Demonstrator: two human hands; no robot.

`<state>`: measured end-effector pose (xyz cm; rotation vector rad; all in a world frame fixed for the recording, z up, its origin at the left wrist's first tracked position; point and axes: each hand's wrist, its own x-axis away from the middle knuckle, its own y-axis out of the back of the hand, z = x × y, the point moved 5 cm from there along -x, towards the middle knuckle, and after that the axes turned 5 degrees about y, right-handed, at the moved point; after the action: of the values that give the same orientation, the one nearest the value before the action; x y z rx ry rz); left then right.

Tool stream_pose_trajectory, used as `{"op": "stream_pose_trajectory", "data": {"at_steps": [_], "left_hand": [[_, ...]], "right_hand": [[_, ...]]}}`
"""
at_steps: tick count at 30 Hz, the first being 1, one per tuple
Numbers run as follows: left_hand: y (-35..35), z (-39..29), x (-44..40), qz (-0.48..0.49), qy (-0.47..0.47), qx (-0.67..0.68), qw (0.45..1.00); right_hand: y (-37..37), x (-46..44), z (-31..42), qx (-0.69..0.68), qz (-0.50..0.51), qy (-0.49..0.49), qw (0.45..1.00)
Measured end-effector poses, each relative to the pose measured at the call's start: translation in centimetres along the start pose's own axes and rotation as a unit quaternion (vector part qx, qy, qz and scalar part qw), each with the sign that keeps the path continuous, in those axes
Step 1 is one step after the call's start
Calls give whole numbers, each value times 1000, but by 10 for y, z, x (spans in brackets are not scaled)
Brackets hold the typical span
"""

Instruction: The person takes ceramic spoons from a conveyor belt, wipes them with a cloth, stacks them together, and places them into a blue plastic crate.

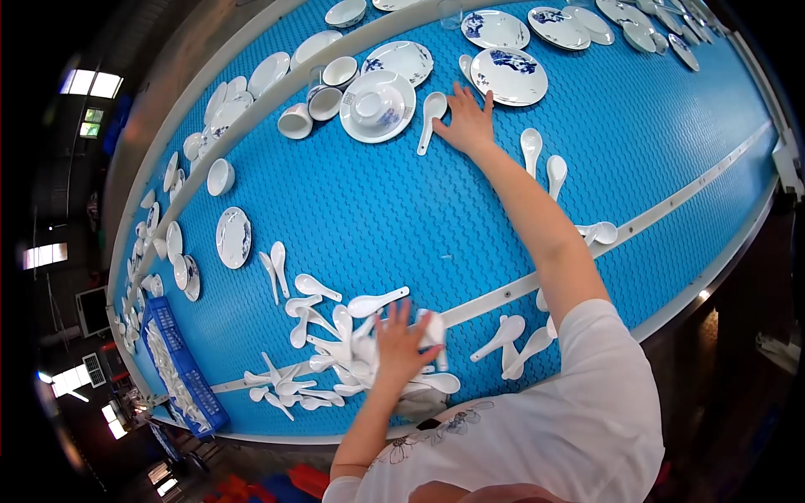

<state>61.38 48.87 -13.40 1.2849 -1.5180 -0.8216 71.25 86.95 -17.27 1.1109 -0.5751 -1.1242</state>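
Observation:
My right hand (467,120) is stretched out over the blue surface with its fingers apart, between a white spoon (433,113) on its left and a blue-patterned plate (509,76) on its right. Its thumb is close to the spoon. Another spoon (465,67) lies partly under the plate's left edge. My left hand (402,345) is spread over the right side of a heap of white spoons (344,352). A single spoon (377,303) lies just above its fingers. What lies beneath the left palm is hidden.
Stacked dishes with a bowl (377,106) and cups (324,102) stand beyond the hands. A low divider (507,294) crosses the near side of the blue surface (352,218). A blue basket (180,369) of spoons is at the left. More plates line the far edge.

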Motion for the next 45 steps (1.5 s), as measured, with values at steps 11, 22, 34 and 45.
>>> {"op": "stream_pose_trajectory", "data": {"at_steps": [11,22,34,45], "left_hand": [[50,155,101,-159,204,-134,957],[56,90,75,-269,187,87,941],[-15,-11,-12,-31,178,859,478],[-10,59,99,-61,346,772,530]], "right_hand": [[7,-33,-24,47,-136,-58,988],[7,30,14,-124,-86,2,989],[77,255,128,-432,263,119,854],[107,203,-184,-99,-160,-71,980]]}}
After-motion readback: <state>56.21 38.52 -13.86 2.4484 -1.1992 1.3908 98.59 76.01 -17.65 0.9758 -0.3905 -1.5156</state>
